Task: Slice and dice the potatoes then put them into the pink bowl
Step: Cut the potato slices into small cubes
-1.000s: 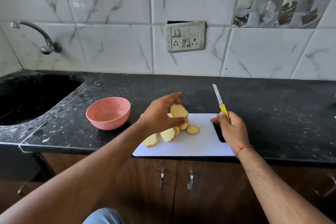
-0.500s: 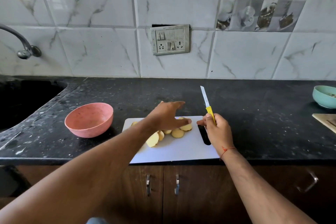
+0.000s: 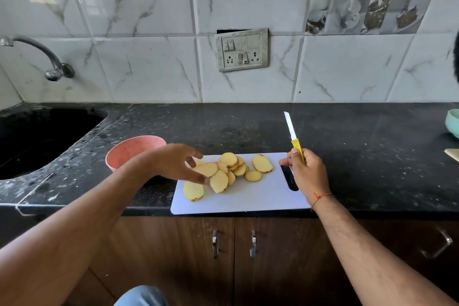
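My left hand (image 3: 178, 164) hovers over the pale yellow round potato slices (image 3: 224, 171), fingers loosely spread, fingertips touching one slice. They lie overlapped near the white plastic cutting board's (image 3: 248, 200) far left corner. My right hand (image 3: 306, 171) grips the yellow-handled small knife (image 3: 293, 138), blade up, at the board's right edge. Slices look wet, stiff, slippery; I'd stack them and pin their tops. The pink round bowl (image 3: 131, 150), left on the black speckled surface (image 3: 360, 156), looks empty.
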Demonstrator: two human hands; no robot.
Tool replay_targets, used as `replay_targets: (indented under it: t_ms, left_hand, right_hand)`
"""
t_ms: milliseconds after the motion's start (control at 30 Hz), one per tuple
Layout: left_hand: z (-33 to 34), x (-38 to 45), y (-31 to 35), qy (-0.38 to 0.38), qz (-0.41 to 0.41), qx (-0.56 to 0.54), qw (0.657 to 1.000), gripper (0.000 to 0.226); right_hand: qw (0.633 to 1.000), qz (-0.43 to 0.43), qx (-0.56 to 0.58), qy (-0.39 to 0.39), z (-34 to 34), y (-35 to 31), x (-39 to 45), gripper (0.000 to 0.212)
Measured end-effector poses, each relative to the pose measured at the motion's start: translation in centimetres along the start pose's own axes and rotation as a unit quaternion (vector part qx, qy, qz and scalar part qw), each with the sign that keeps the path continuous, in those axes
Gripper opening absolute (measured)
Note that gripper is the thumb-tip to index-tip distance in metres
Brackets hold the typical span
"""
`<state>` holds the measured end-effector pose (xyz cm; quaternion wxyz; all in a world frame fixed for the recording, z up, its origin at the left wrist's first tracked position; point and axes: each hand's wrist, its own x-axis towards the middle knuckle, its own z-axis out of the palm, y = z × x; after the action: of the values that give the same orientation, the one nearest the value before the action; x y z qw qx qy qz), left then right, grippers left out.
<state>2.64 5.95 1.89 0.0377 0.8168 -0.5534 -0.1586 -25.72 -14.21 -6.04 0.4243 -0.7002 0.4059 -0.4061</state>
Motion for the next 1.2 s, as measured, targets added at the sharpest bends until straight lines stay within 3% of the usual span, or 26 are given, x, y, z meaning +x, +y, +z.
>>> replay_targets:
  t_ms: [200, 333, 933, 1100, 1200]
  left_hand:
    - [2.0, 0.3, 0.6, 0.047, 0.005, -0.009, 0.999, 0.101]
    - [3.0, 0.7, 1.4, 0.082, 0.023, -0.01, 0.996, 0.088]
    - [3.6, 2.6, 2.8, 0.113, 0.069, -0.071, 0.989, 0.088]
    - [3.7, 2.7, 0.9, 0.119, 0.094, -0.153, 0.977, 0.082]
    - [4.3, 1.8, -0.2, 0.172, 0.071, -0.198, 0.962, 0.072]
  right_hand:
    - [1.0, -0.001, -0.009, 0.004, -0.1, -0.4, -0.3, 0.03]
    - [1.0, -0.001, -0.009, 0.005, -0.1, -0.4, -0.3, 0.031]
    - [1.0, -0.004, -0.021, 0.012, 0.1, -0.2, -0.2, 0.031]
    - [1.0, -0.004, -0.026, 0.013, 0.1, -0.1, -0.1, 0.032]
    - [1.0, -0.002, -0.025, 0.014, 0.1, -0.1, -0.1, 0.032]
